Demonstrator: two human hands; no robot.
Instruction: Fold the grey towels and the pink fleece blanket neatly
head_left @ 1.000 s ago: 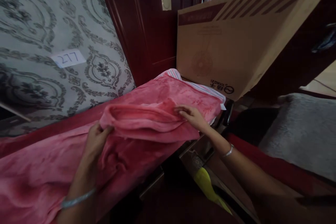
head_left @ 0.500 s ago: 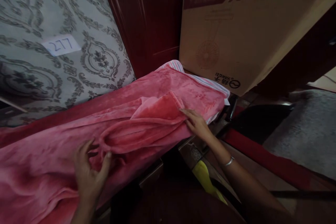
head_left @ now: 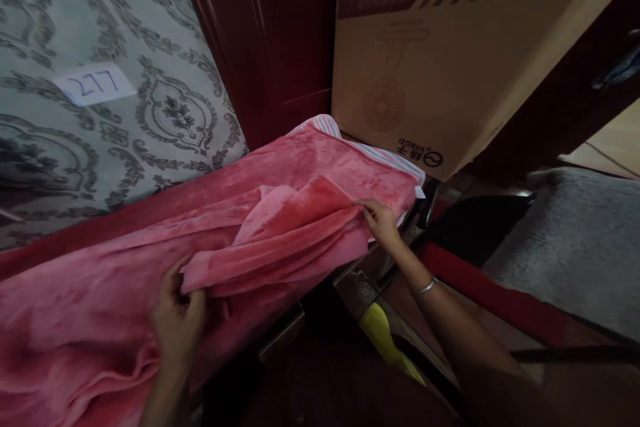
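A pink plush blanket (head_left: pixel 280 240) lies in loose folds lengthwise over a long, narrow surface. My right hand (head_left: pixel 380 223) pinches a raised edge of it near the far end. The fingers of my left hand (head_left: pixel 180 310) curl around the near end of the same folded flap, thumb on the front side. Between the two hands the flap is stretched into long pleats. Under the blanket at the far end, a striped cloth (head_left: pixel 383 155) with a small white tag shows along the border.
Behind the far end stands a large cardboard box (head_left: pixel 410 80) against a dark red door (head_left: pixel 280 33). Patterned wallpaper (head_left: pixel 175 107) with a paper marked 277 (head_left: pixel 95 85) is on the left. A grey covered seat (head_left: pixel 575 247) and a yellow object (head_left: pixel 383 333) are at right.
My left hand has closed on the near end of the flap, which was a loose loop before. My right hand has tightened its pinch, and the flap is straighter.
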